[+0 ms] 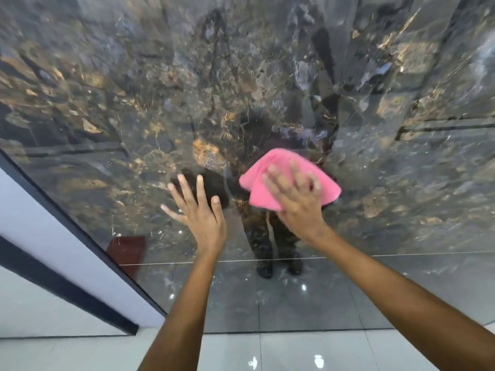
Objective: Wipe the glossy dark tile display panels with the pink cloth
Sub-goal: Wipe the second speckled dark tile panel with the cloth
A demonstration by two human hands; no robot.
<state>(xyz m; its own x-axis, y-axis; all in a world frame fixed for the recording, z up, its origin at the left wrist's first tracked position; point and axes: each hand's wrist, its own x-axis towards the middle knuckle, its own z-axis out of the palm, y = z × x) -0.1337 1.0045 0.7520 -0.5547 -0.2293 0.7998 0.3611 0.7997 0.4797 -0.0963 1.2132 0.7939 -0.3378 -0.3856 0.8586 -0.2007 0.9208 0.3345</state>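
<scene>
The dark panel (pixel 134 103) fills nearly the whole frame, standing upright in front of me, glossy enough to mirror my legs and shoes at lower centre. A pale wall with a dark frame (pixel 67 226) runs down the lower left, and light floor tiles (pixel 308 352) lie along the bottom.

My right hand (pixel 297 199), just right of centre, lies flat with fingers spread on the pink cloth (pixel 270 172), pressing it against the panel; I judge the flat palm spreads pressure for wiping. The cloth sits under and above the fingers, bunched, sticking out to the upper left.

My left hand (pixel 198 210), left of centre, is splayed, holding nothing, near the panel, probably bracing; contact I cannot tell.
</scene>
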